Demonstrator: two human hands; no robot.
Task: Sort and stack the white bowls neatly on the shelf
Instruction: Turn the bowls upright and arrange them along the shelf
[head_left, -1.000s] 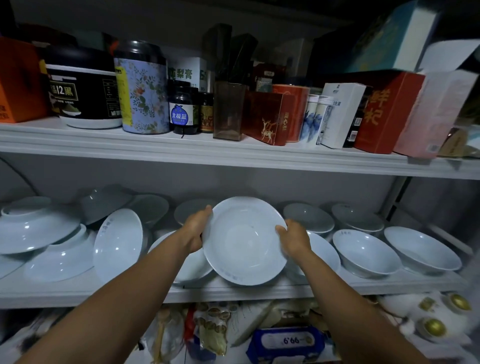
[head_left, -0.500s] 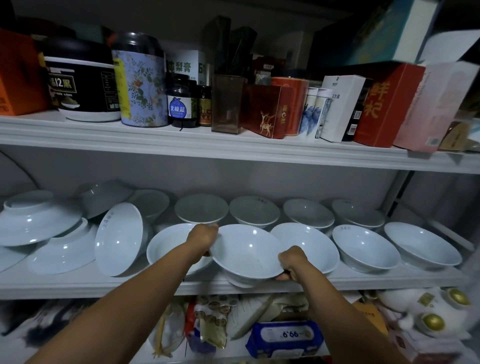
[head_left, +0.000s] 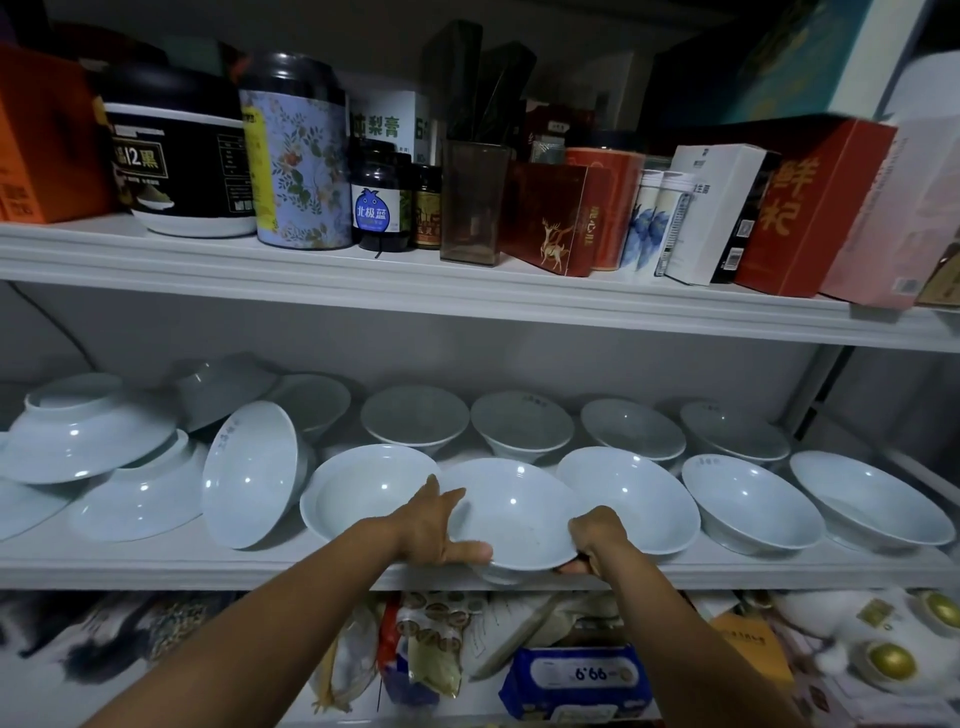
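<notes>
Far to the left of the centre bowl (head_left: 511, 514), two overturned bowls (head_left: 83, 436) lie foot-up on the middle shelf (head_left: 156, 564), the upper one leaning across the lower. Closer to the centre bowl, a tipped bowl (head_left: 249, 478) stands on its rim with its hollow turned outward. Just left of the centre bowl, an upright bowl (head_left: 363, 493) sits mouth-up.

The left hand (head_left: 434, 525) lies against the centre bowl's left side. Its fingers are straight and its thumb is stretched along the lower wall, so it presses the bowl and does not curl round it. The centre bowl is white and mouth-up at the shelf's front edge, with its foot at the lip. Whether the foot rests fully on the shelf cannot be told. The right hand (head_left: 597, 535) grips the near right rim, knuckles over the edge and fingertips tucked beneath.

To the right of the centre bowl, three bowls (head_left: 748, 504) carry on the front row, all mouth-up. The first of them sits partly behind the centre bowl's rim. Behind the centre bowl, a back row (head_left: 522, 426) of upright bowls runs along the wall.

Above the centre bowl, an upper shelf (head_left: 467, 296) holds jars and boxes, with a floral tin (head_left: 298, 156) up to the left. Below the centre bowl and slightly right lies a blue wipes pack (head_left: 576, 675).
</notes>
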